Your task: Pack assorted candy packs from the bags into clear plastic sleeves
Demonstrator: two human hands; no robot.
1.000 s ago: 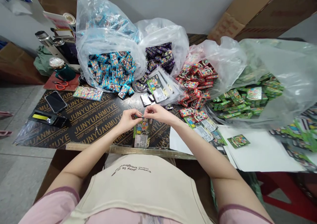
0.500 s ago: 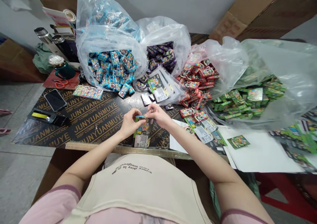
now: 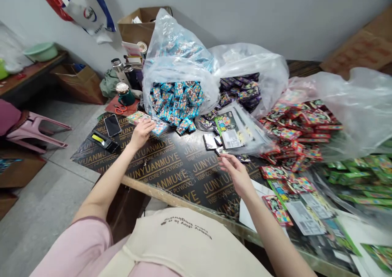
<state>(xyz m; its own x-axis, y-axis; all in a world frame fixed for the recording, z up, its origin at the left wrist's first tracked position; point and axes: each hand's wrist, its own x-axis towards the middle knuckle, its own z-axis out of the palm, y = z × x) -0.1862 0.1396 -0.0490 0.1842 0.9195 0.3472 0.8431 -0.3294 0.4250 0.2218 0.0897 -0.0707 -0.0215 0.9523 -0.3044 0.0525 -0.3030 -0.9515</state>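
Where the left hand [image 3: 142,133] rests, a flat, glossy packet [image 3: 159,128] lies.

The left arm [image 3: 105,183] was extended forward and outward, the left hand [image 3: 142,134] palm down with fingers close together, while the right arm [image 3: 269,224] was angled forward and inward, the right hand [image 3: 237,171] well apart, loosely bent and pointing leftward.

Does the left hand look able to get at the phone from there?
Probably yes: the phone lies close to the left hand, with only printed board visible between them, though that hand is over a colourful packet.
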